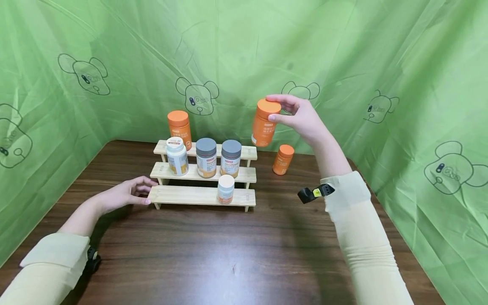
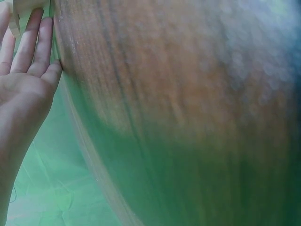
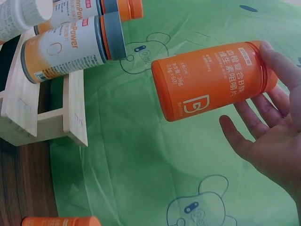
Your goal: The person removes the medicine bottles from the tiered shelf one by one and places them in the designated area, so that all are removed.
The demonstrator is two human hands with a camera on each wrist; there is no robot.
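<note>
My right hand (image 1: pixel 299 114) grips a large orange supplement bottle (image 1: pixel 263 127) around its cap, thumb on one side and fingers on the other. The bottle hangs slightly tilted in the air beyond the right end of a three-tier wooden stand (image 1: pixel 183 195). White lettering shows on its label in the right wrist view. At the stand's left end rests my left hand (image 1: pixel 123 195), thumb by the lowest tier and fingers reaching behind it. In the left wrist view those fingers (image 2: pixel 28 44) look mostly straight, their tips right at the wood.
Another large orange bottle (image 1: pixel 179 129) stands on the top tier. The middle tier bears a white bottle (image 1: pixel 177 157) and two grey-lidded jars (image 1: pixel 206 159). A small white bottle (image 1: pixel 225 190) is on the lowest tier. Right of the stand, a small orange bottle (image 1: pixel 283 161) stands on the table (image 1: pixel 213 250).
</note>
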